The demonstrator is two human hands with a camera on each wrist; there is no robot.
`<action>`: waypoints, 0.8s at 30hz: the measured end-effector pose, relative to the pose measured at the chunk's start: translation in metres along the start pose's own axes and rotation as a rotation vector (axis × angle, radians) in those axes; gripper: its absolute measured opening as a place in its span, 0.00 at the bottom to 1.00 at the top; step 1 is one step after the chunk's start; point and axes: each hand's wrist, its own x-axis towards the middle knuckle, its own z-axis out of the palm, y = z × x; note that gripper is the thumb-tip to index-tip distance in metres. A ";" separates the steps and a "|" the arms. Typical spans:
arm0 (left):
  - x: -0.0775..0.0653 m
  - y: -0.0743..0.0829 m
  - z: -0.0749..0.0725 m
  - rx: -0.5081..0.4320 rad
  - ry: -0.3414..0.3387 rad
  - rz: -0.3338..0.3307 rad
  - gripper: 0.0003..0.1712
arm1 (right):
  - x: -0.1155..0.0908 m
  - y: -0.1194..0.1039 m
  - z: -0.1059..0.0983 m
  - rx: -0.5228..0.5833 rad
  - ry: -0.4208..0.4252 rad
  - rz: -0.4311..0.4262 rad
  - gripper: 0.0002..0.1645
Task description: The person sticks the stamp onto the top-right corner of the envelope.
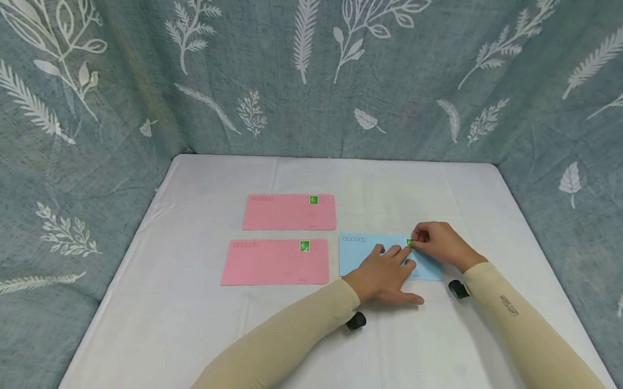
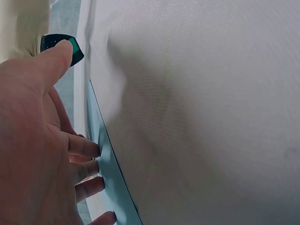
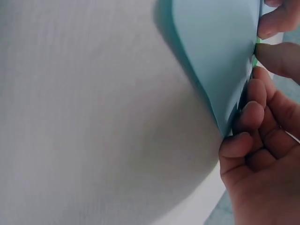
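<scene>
A light blue envelope (image 1: 358, 253) lies on the right part of the table. My left hand (image 1: 386, 277) presses on it with spread fingertips, the thumb off its near edge. At the envelope's upper right corner, my right hand (image 1: 438, 242) pinches a small green stamp (image 1: 410, 242) between thumb and forefinger. Only a sliver of green shows beside the thumb in the right wrist view, where the other fingers curl at the envelope's edge. In the left wrist view the left fingertips touch the blue envelope (image 2: 112, 173).
Two pink envelopes, an upper one (image 1: 285, 213) and a lower one (image 1: 273, 267), lie to the left, each bearing a green stamp at its upper right. A white cloth covers the table (image 1: 187, 224). A patterned grey-green curtain (image 1: 273, 101) hangs behind and at both sides.
</scene>
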 end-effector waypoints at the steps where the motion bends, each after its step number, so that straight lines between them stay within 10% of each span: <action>1: 0.000 0.000 0.000 0.002 0.002 -0.001 0.55 | 0.001 0.000 0.001 -0.005 0.003 -0.003 0.07; 24: -0.003 -0.002 -0.004 -0.004 -0.013 0.000 0.55 | 0.000 0.002 0.002 -0.018 0.016 -0.035 0.05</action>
